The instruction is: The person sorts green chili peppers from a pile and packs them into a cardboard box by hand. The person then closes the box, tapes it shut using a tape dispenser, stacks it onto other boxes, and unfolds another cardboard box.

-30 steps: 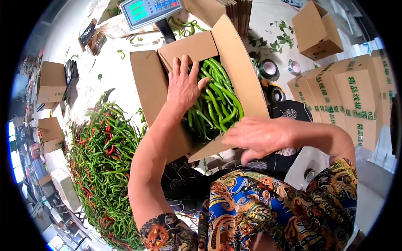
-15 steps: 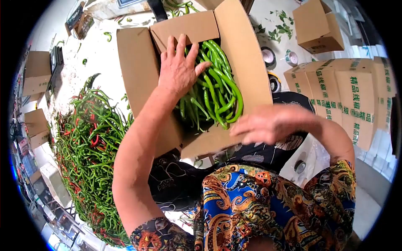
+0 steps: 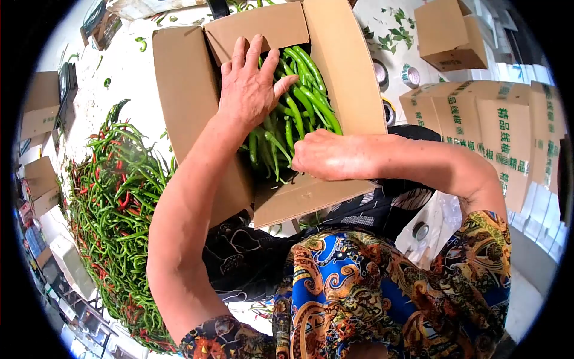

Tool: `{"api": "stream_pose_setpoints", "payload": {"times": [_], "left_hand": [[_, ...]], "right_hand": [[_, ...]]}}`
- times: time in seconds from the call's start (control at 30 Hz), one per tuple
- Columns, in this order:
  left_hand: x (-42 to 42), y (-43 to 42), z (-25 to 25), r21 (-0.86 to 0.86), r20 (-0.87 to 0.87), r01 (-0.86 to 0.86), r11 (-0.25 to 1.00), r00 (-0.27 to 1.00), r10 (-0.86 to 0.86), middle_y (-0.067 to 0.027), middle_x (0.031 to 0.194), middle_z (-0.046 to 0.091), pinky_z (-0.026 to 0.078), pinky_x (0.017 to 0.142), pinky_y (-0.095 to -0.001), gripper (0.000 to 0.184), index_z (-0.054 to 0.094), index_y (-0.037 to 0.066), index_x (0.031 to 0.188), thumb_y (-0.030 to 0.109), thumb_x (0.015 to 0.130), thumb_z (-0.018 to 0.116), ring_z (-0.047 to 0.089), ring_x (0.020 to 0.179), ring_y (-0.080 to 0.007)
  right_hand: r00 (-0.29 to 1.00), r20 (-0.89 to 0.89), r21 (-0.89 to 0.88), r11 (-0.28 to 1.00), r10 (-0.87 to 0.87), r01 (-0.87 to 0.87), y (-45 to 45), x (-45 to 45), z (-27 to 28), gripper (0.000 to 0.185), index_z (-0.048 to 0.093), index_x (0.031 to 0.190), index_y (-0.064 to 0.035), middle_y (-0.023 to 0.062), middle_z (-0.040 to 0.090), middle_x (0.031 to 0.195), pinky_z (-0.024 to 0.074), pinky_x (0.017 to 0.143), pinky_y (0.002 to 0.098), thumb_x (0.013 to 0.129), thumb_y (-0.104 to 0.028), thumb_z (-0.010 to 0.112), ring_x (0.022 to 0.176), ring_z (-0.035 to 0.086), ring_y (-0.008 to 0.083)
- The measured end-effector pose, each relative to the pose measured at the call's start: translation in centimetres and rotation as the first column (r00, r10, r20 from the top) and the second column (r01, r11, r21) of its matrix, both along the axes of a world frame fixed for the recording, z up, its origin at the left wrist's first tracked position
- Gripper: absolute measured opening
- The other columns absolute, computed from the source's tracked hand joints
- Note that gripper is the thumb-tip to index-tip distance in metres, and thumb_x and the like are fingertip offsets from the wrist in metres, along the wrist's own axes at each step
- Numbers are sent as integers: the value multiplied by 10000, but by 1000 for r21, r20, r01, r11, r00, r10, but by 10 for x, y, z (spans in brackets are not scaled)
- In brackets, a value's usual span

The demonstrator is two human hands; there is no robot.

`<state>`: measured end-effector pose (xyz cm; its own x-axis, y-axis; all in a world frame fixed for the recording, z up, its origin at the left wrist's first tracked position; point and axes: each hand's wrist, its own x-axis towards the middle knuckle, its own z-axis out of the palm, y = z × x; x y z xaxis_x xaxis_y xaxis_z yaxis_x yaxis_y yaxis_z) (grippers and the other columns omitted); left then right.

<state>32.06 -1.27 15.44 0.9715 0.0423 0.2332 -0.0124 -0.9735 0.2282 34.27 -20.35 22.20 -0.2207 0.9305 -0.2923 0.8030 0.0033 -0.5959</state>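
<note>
An open cardboard box stands before me, with long green chili peppers lying in it. Spread over the left part of the peppers, my left hand lies with its fingers apart and pointing to the far flap. My right hand is curled closed at the near right end of the peppers, just above the near flap. Pepper ends run in under its fingers, which are partly hidden. Thinner, paler green peppers show between the two hands.
A big heap of green and red chili peppers lies at the left. Printed cardboard boxes stand at the right, with another box behind them. Tape rolls and loose leaves lie beyond the open box.
My right hand has moved left and closed over the near ends of the peppers. My left hand stays flat on them. The view has shifted slightly.
</note>
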Motion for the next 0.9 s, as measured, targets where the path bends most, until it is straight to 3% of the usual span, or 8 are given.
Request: {"api": "stream_pose_setpoints", "payload": {"times": [0.23, 0.37, 0.47, 0.5, 0.67, 0.7, 0.73, 0.9], "left_hand": [[2, 0, -5, 13, 36, 3, 1000, 999, -3, -155, 1485, 328, 335, 1010, -542, 605, 524, 109, 1323, 557, 916, 514, 285, 1374, -395], [2, -1, -2, 10, 39, 4, 1000, 999, -4, -156, 1478, 340, 339, 1005, -538, 600, 523, 114, 1325, 551, 915, 519, 292, 1369, -394], [3, 0, -4, -4, 42, 3, 1000, 999, -3, -157, 1482, 339, 337, 1012, -545, 595, 524, 122, 1329, 548, 914, 524, 291, 1372, -393], [3, 0, -4, -1, 43, 2, 1000, 999, -2, -158, 1481, 340, 339, 1011, -544, 595, 524, 121, 1328, 547, 913, 526, 290, 1372, -395], [2, -1, -3, 25, 44, 7, 1000, 999, -8, -158, 1466, 352, 347, 1004, -538, 576, 530, 117, 1312, 528, 908, 543, 295, 1364, -400], [2, -2, -1, 19, 39, 9, 1000, 999, -10, -150, 1467, 352, 346, 1005, -538, 559, 540, 117, 1299, 518, 910, 545, 296, 1363, -396], [2, -2, 0, 26, 34, 11, 1000, 999, -12, -147, 1467, 353, 345, 1007, -536, 554, 544, 117, 1295, 515, 911, 545, 295, 1364, -395], [0, -2, -7, 0, 54, 31, 1000, 998, -30, -157, 1465, 342, 353, 978, -545, 538, 551, 94, 1274, 496, 917, 545, 290, 1357, -423]], "right_hand": [[988, 153, 241, 968, 38, -75, -9, -16, -10, 105, 605, 839, -38, 131, 599, 821, 500, 674, 381, 781, -105, 549, 816, 616, 274], [999, 14, 110, 993, 32, -34, -14, -14, -12, 238, 530, 1041, 6, 138, 545, 988, 441, 836, 417, 844, -125, 500, 945, 538, 301], [993, -12, -459, 882, 118, -110, 6, -6, 15, 231, 549, 1024, 17, 180, 574, 1006, 449, 824, 470, 882, -164, 533, 960, 565, 337], [997, -59, -480, 877, -53, 18, 7, -5, 36, 300, 582, 1088, 26, 218, 608, 1038, 465, 854, 468, 917, -220, 572, 997, 592, 364], [902, -403, 191, 950, -155, 249, -42, -23, 40, 321, 593, 1051, 7, 191, 648, 929, 495, 793, 459, 824, -203, 681, 887, 629, 358], [913, -364, 221, 935, -184, 276, -41, -24, 38, 280, 579, 1024, -3, 180, 636, 886, 501, 780, 459, 818, -171, 669, 888, 630, 353], [968, -117, -220, 957, -220, 191, -20, -19, 40, 406, 567, 1109, 25, 182, 624, 962, 518, 729, 441, 814, -215, 709, 890, 622, 364], [961, 34, 159, 951, -274, 265, 3, 15, 2, 395, 573, 944, -17, 140, 563, 870, 466, 775, 439, 755, -326, 730, 886, 569, 330]]}}
